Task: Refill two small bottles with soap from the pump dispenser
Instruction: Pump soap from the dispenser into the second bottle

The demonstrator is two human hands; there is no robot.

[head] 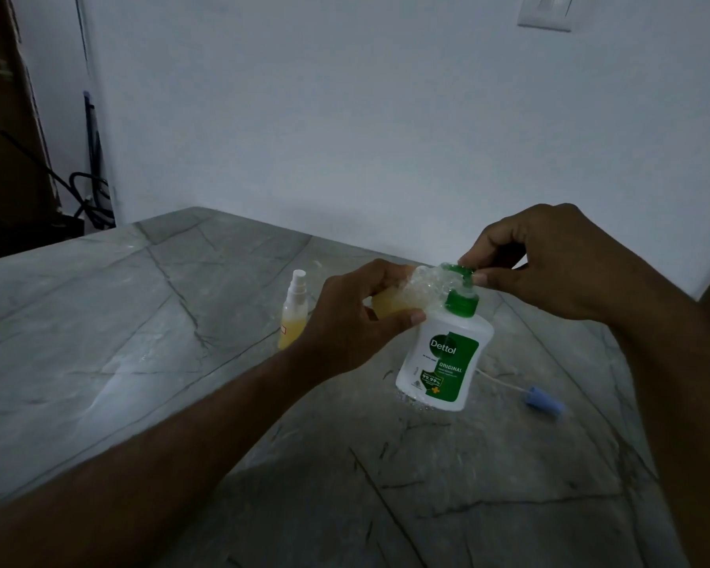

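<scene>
A white Dettol pump dispenser [443, 358] with a green label and green pump head stands on the grey marble table [140, 342]. My right hand [550, 260] pinches the green pump head from above. My left hand [353, 317] grips a small clear bottle [402, 299] tilted on its side, its mouth under the pump nozzle; yellowish liquid and foam show inside it. A second small spray bottle [294, 311], with a white nozzle and yellow liquid in its lower half, stands upright to the left, partly hidden behind my left hand.
A blue cap on a thin white tube [542, 399] lies on the table to the right of the dispenser. A white wall rises behind the table. Black cables [91, 190] hang at the far left corner. A wall switch plate [546, 10] sits top right.
</scene>
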